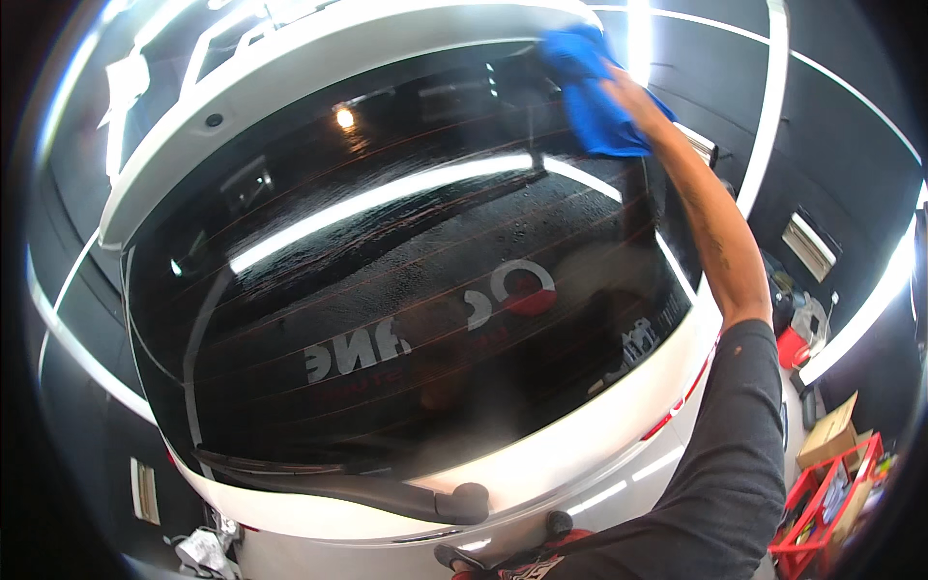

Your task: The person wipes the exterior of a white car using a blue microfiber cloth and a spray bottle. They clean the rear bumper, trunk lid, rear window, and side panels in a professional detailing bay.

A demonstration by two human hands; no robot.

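Note:
My right hand presses a blue cloth against the upper right corner of a car's rear window, just under the white roof spoiler. The cloth is bunched at the top, and its lower part hangs over the glass edge. Water beads and wet streaks cover the middle of the dark glass, along with reflections of ceiling lights and lettering. Along the bottom of the window lies the black rear wiper. My left hand is out of view.
On the right, a red cart holds assorted items, with a cardboard box behind it. A red bucket stands farther back. A silvery crumpled object is at the lower left. My feet are below the bumper.

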